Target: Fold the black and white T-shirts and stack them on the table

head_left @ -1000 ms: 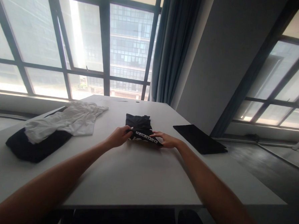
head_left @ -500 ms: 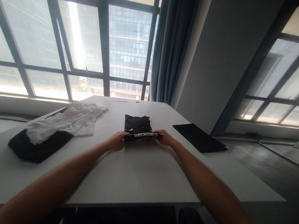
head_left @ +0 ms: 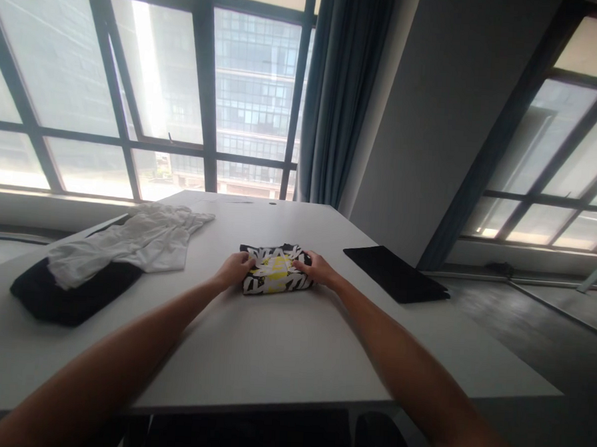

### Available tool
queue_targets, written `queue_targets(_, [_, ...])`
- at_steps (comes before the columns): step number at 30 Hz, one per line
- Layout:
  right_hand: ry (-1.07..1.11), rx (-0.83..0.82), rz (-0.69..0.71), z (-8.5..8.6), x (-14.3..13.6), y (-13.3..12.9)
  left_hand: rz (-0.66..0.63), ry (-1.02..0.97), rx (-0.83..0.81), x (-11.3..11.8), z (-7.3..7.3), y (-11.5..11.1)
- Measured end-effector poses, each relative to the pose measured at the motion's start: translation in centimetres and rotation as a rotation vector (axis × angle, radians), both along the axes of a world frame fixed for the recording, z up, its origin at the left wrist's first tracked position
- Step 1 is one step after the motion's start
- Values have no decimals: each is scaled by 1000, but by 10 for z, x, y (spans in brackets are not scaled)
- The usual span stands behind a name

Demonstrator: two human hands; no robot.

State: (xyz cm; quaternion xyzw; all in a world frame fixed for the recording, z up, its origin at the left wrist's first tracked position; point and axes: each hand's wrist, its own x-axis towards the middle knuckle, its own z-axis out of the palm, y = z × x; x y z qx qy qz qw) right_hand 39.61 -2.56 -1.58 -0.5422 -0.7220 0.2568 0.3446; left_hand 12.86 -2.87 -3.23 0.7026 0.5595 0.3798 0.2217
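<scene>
A black T-shirt [head_left: 276, 272] with a bold white and yellow print lies folded into a small rectangle on the white table, in the middle of the head view. At its left edge my left hand [head_left: 233, 269] is closed on the fabric, thumb on top. My right hand [head_left: 321, 269] grips the opposite edge, its thumb and fingers over the print. The undersides of the fold and the fingertips beneath are hidden.
Crumpled white clothing [head_left: 132, 241] lies on a black garment [head_left: 79, 299] at the table's left. A flat, folded black cloth [head_left: 396, 274] rests near the right edge. Windows and a curtain [head_left: 329, 105] stand behind the white table [head_left: 266, 355].
The T-shirt's far part has been folded over towards me. Its white and yellow print now faces up, where a black strip with white lettering showed before. Both hands still hold its sides.
</scene>
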Motion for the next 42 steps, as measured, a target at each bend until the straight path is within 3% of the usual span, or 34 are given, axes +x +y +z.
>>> queue_targets(6, [-12,-32,4,-5,3,5,44,53,36,0,1,0])
queue_targets(11, [-26,291,7,-3,-7,5,57,-58,261,4,12,-9])
queue_targets(13, [-37,387,-52,-4,-11,6,78,-82,270,4,13,-8])
queue_targets(19, [-193,148,-160,-14,-11,16,108,-1,38,-4,1,4])
queue_targets(25, [-46,-29,5,-9,1,12,58,68,2,-1,3,-3])
queue_targets(28, [-10,-19,75,-8,3,9,31,103,40,4,8,-10])
queue_targets(32, [-33,32,42,-11,-1,9,12,137,58,4,12,-13])
queue_targets(42, [-201,70,-32,-13,0,16,-76,261,35,1,1,-7])
